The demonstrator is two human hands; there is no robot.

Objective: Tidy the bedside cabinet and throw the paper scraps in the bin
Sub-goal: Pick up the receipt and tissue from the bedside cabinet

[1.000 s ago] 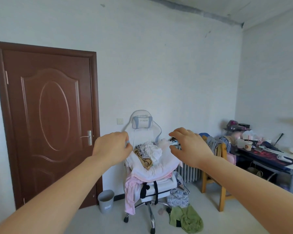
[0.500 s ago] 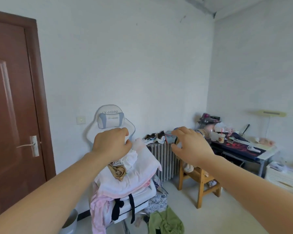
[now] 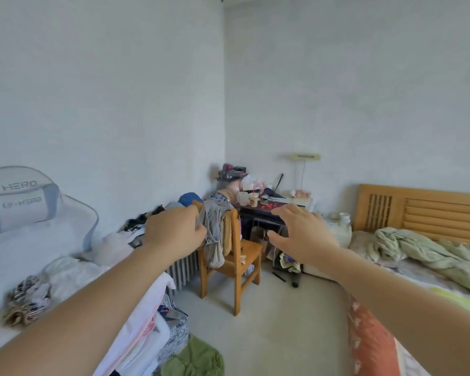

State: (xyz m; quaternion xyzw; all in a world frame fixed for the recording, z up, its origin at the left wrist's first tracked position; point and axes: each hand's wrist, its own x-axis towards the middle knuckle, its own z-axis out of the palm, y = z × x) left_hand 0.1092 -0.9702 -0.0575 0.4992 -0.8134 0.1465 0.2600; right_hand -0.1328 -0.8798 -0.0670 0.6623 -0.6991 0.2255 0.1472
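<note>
Still nowhere near the work, both hands out in front, empty.
Left hand [image 3: 174, 229] loosely curled, right hand [image 3: 300, 230] spread; bedside cabinet [image 3: 337, 229] well beyond, part-hidden; floor clutter may trip.

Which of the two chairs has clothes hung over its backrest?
The wooden chair by the desk; grey and yellow garments hang over its back. The white office chair on the left has its clothes piled on the seat.

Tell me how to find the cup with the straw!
Look at the cluttered dark desk in the far corner, behind the wooden chair. Near its left end stands a small tan cup with a thin red straw. Beside it stands a paler, plain cup with no straw.
</note>
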